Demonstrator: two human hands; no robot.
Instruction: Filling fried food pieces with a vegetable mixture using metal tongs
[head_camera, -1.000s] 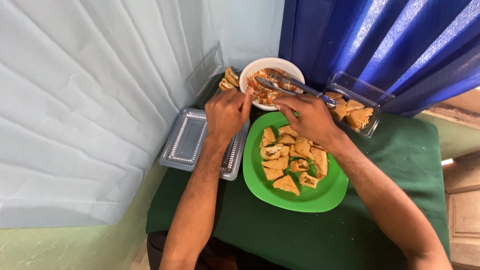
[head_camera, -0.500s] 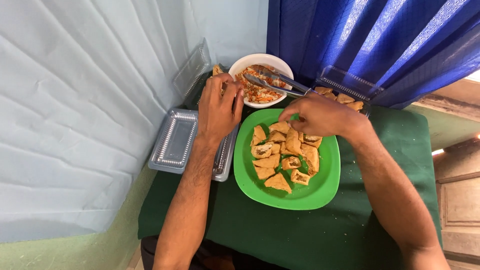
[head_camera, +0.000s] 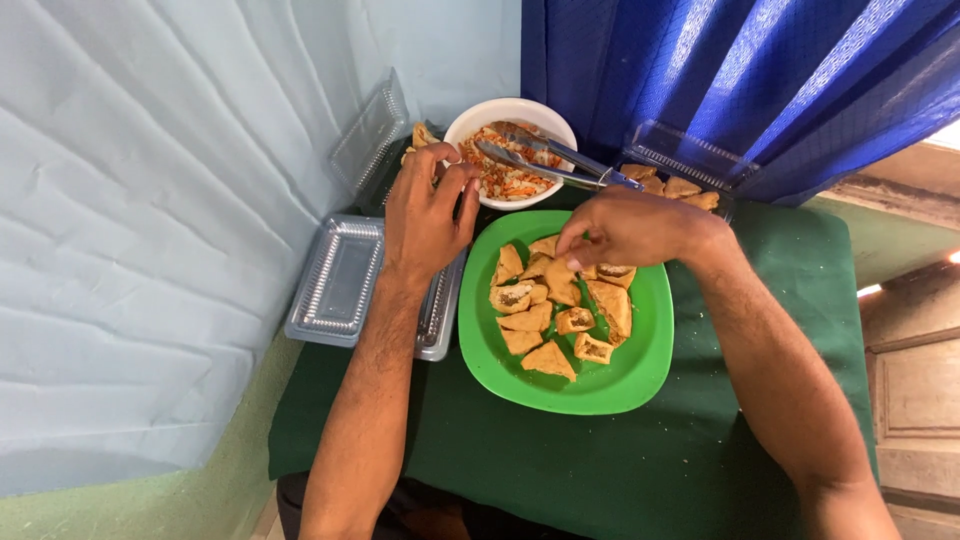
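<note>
A green plate (head_camera: 640, 370) holds several fried triangular pieces, some stuffed. My right hand (head_camera: 635, 228) reaches over its far side, and its fingertips pinch one fried piece (head_camera: 560, 272). My left hand (head_camera: 425, 215) hovers left of the plate with fingers bent together. It is over an open clear plastic box (head_camera: 335, 280), just below a fried piece (head_camera: 420, 135) in that box's far end. I cannot see whether this hand holds anything. Beyond the plate, a white bowl (head_camera: 470, 125) of shredded vegetable filling carries metal tongs (head_camera: 550, 160).
A second clear box (head_camera: 680, 185) with fried pieces stands at the back right, against a blue curtain (head_camera: 740, 80). A dark green cloth (head_camera: 650, 470) covers the small table. A pale blue wall (head_camera: 150, 200) runs close along the left.
My right hand moved from near the bowl and tongs down onto the plate and pinched a fried piece. My left hand stayed over the clear box, its fingers curling in.
</note>
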